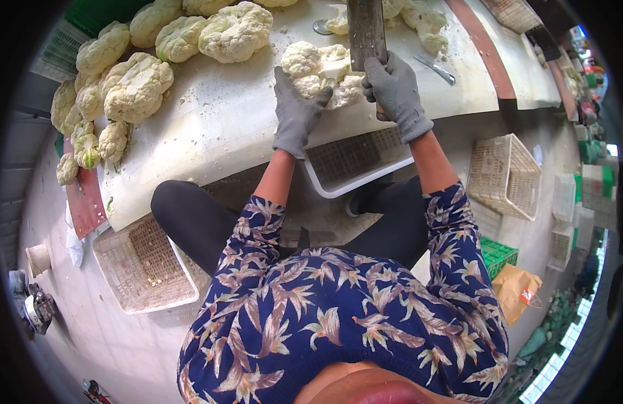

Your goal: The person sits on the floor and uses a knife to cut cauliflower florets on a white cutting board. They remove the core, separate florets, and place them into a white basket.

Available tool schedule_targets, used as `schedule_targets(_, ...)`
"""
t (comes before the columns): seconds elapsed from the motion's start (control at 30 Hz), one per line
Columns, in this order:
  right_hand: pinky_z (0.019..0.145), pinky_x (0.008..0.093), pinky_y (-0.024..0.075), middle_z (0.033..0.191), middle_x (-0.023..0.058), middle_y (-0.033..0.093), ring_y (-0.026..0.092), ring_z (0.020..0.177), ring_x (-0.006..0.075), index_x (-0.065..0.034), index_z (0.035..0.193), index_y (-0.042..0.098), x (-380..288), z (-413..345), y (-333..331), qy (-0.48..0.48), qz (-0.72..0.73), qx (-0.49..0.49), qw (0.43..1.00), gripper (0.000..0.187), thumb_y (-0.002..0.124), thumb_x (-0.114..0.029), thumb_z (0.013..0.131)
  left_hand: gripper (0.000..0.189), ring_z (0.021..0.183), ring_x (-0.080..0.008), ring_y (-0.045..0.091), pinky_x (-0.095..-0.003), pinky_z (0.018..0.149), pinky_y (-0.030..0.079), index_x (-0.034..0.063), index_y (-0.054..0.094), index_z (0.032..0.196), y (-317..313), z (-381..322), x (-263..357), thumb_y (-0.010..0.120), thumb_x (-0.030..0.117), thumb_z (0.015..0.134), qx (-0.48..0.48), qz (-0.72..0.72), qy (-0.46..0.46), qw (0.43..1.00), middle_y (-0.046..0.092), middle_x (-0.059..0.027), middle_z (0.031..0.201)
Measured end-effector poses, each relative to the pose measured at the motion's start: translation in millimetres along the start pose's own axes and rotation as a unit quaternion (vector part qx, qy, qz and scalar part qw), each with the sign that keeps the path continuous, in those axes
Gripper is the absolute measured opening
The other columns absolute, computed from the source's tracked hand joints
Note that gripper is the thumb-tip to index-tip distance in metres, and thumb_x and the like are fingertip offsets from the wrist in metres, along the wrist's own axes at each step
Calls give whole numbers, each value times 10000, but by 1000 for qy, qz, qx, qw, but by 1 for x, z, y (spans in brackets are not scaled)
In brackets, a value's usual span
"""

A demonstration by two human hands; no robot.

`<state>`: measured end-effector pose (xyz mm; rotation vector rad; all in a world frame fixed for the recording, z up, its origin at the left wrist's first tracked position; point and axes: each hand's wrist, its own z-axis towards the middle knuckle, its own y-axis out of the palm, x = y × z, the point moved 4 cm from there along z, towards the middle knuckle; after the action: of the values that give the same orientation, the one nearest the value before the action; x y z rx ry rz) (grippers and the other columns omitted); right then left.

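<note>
In a grey glove, my left hand cups the near left side of a cauliflower on the white table top. Its fingers lie along the left edge and the thumb is at the near side. The cauliflower's cut stem faces up, with florets spread around it. My right hand, also gloved, grips the handle of a cleaver. The broad dark blade points away from me, over the cauliflower's right part, and hides some of it. Whether the blade touches the cauliflower is unclear.
Several cauliflowers are heaped at the left. A small knife lies to the right, and cauliflower pieces sit beyond it. Plastic crates stand below the table: one left, one under its edge, one right.
</note>
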<state>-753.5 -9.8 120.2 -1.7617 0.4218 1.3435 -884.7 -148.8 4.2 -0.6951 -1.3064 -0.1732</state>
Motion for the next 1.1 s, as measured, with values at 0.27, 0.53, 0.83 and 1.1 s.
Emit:
schedule_targets(0.27,851,568,526,899,345,681,675,899,513,49,982,620,29,22,67,-80,-322,-12,943,323,527,-259,953,1297,1403,-432,405,-429,1162,400,-43,89,1594,7,6,-5,895,464,713,-5,8,-29,1000,350,-309,1496)
schedule_targets(0.53,658,458,578,813,261,702,717,683,362,78,1066,597,37,36,42,4,-248,-137,959,374,533,-269,940,1308,1355,-393,435,-394,1148,414,-38,89,1589,20,24,-9,918,448,702,9,20,17,1000,313,-268,1460)
schedule_targets(0.83,373,337,402,698,51,568,530,504,146,-26,993,571,43,66,31,21,-94,-238,966,248,537,-256,907,1255,1371,-417,396,-436,1164,378,-20,101,1590,23,33,-10,887,439,726,40,26,51,998,305,-291,1472)
schedule_targets(1.1,464,309,429,707,2,516,514,554,117,-70,1047,576,75,101,3,126,138,-312,931,225,624,-269,955,1215,1396,-409,405,-413,1194,354,-22,131,1589,19,63,-29,891,343,715,-19,-87,67,994,309,-286,1522)
